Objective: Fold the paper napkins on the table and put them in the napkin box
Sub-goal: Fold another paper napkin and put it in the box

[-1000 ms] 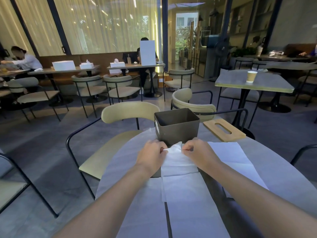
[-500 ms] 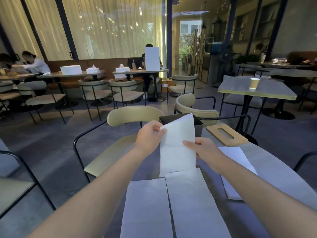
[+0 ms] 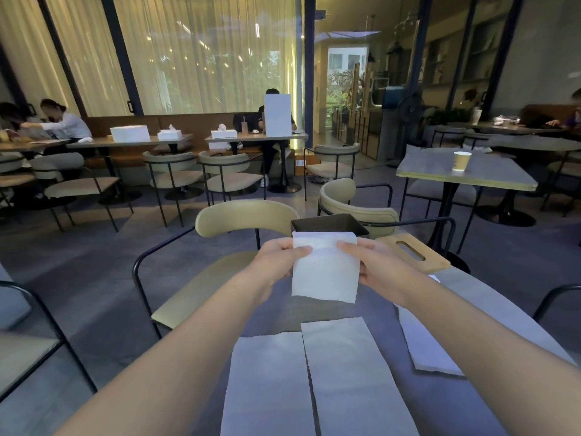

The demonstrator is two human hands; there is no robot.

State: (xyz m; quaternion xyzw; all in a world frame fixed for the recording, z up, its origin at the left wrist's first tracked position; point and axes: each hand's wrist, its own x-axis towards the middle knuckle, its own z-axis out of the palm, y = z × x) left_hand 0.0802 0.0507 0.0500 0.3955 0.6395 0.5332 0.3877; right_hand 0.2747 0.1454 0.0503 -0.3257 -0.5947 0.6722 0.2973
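A white paper napkin (image 3: pixel 325 272), folded over at the top, hangs in the air in front of the dark napkin box (image 3: pixel 327 222). My left hand (image 3: pixel 279 259) pinches its left edge and my right hand (image 3: pixel 375 265) pinches its right edge. The box stands open at the far side of the round grey table (image 3: pixel 490 303), mostly hidden behind the napkin. Two flat napkins lie side by side near me, one on the left (image 3: pixel 267 385) and one on the right (image 3: pixel 355 376). A third flat napkin (image 3: pixel 424 344) lies under my right forearm.
The box's wooden lid (image 3: pixel 413 256) with a slot lies on the table right of the box. A beige chair (image 3: pixel 239 218) stands just beyond the table, another beige chair (image 3: pixel 349 204) behind the box. Other tables, chairs and seated people fill the room.
The napkin lay on the table under both hands, was lifted upright by its top edge, and is now folded in half and held at both sides before the box.
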